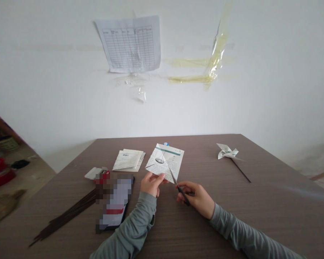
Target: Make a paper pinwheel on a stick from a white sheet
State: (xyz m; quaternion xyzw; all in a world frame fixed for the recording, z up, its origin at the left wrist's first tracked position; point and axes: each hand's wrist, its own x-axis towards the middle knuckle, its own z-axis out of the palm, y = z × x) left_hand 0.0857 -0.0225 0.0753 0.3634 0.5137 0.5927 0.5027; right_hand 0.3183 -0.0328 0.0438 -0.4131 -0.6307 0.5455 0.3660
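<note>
My left hand [151,184] pinches the lower edge of a square printed paper [169,162], which has a green band and a picture of a spoon. A slit runs in from its left corner. In my right hand [197,197] is a pair of scissors [184,197] with dark handles. Their blades reach in at the paper's lower right corner, pointing toward its middle. Whether the blades are apart is hard to make out. The thumb of my left hand lies on top of the sheet, and its other fingers are partly hidden beneath.
A paper pinwheel [228,152] on a thin stick lies at the right. On the left are folded papers [128,160], a small red-and-white box [97,174], a bundle of dark sticks [67,214] and a phone [116,205]. A blue cap [166,144] shows behind the paper.
</note>
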